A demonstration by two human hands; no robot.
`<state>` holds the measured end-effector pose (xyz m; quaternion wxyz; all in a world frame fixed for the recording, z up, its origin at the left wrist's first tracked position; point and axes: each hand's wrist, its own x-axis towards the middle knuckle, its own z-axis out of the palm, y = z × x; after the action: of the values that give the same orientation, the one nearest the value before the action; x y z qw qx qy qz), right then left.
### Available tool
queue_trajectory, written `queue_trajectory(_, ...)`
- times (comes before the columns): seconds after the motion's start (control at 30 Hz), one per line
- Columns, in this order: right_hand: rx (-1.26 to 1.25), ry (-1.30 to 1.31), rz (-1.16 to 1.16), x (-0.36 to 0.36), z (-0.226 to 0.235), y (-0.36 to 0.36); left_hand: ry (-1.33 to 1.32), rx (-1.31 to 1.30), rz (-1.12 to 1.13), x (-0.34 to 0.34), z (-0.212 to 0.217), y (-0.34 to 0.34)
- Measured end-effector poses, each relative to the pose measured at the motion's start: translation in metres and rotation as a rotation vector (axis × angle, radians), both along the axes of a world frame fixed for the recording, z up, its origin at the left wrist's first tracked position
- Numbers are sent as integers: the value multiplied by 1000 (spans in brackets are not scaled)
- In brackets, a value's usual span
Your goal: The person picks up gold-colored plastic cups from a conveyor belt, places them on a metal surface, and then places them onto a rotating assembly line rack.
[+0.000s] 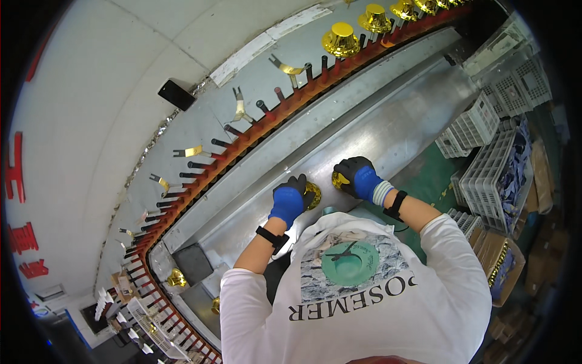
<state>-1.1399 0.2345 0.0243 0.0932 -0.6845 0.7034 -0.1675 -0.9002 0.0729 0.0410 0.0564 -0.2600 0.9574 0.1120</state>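
My left hand (pixel 289 197), in a blue and black glove, is closed around a shiny gold cup-shaped piece (pixel 313 195) above the metal bench (pixel 394 136). A little to its right, my right hand (pixel 359 175) wears a matching glove. Its fingers are curled over another shiny gold piece (pixel 337 180), which is mostly hidden under them. The two pieces are held apart, close in front of my body. Black bands circle both wrists.
Beyond the bench curves an orange conveyor chain (pixel 242 142) with upright pegs and bent metal clips. Gold hat-shaped pieces (pixel 341 40) ride at its far right. A black phone (pixel 176 94) lies behind it. Grey crates (pixel 485 182) and a cardboard box (pixel 494 249) stand right.
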Motion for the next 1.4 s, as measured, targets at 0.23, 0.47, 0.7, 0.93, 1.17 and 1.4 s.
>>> queue_trajectory(0.23,-516,78,-119,-72,96,-69,316,-122,-214,-15,135,-18)
queue_trajectory(0.47,-600,-190,-311,-135,237,-215,341,-425,44,-162,235,-130)
queue_trajectory(0.7,-387,232,-114,-115,188,-213,206,-379,-42,-122,182,-170)
queue_trajectory(0.93,-372,-218,206,-70,64,-83,146,126,42,-24,61,-72)
queue_trajectory(1.17,-94,-240,238,-4,-52,-63,99,89,77,28,-71,-48)
queue_trajectory(1.4,-94,-34,148,-22,-65,-38,-29,48,234,-12,-47,0)
